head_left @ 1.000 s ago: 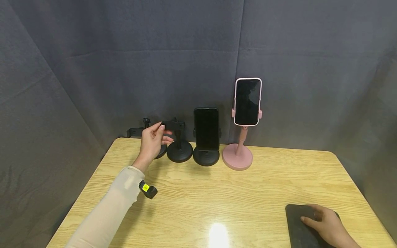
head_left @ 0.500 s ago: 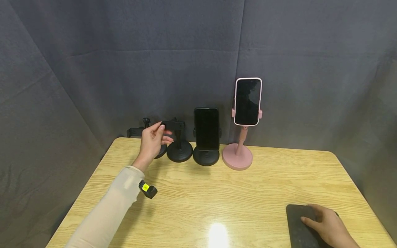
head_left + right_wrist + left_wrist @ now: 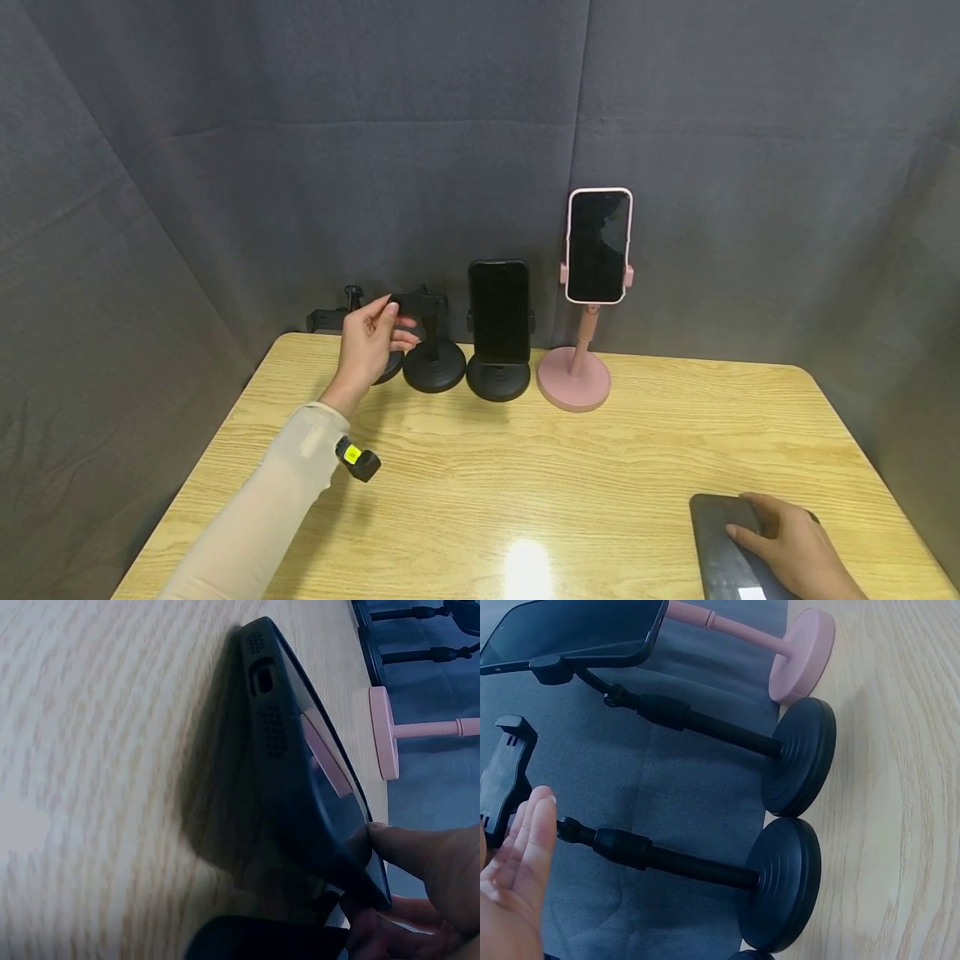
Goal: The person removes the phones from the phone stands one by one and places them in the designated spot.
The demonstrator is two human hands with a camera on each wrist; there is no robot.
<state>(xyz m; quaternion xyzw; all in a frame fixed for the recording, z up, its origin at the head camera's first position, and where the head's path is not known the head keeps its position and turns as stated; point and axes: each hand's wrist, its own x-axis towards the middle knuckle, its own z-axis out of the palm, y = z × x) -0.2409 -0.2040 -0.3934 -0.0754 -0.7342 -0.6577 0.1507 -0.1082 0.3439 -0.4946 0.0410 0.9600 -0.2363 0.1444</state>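
My left hand (image 3: 367, 337) pinches the left end of the black clamp (image 3: 422, 304) on a black phone stand (image 3: 434, 367). That clamp holds no phone; in the left wrist view its arm (image 3: 502, 780) shows beside my extended fingers (image 3: 536, 840). At the lower right, my right hand (image 3: 798, 542) grips a dark-cased phone (image 3: 722, 533) by its edge. The right wrist view shows this phone (image 3: 281, 750) tilted, with its port end raised off the table and the thumb on its screen side. A second flat black object (image 3: 262, 941), partly cut off, lies beneath that hand.
Another black stand (image 3: 326, 319) is partly hidden behind my left hand. To the right, a black stand bears a dark phone (image 3: 499, 312), and a taller pink stand (image 3: 574, 380) bears a pink-framed phone (image 3: 600, 246). The wooden table (image 3: 450, 483) meets a grey curtain (image 3: 375, 167) behind.
The phone in my right hand has tilted slightly, and a bright reflection now shows on its screen. My left hand stays at the clamp.
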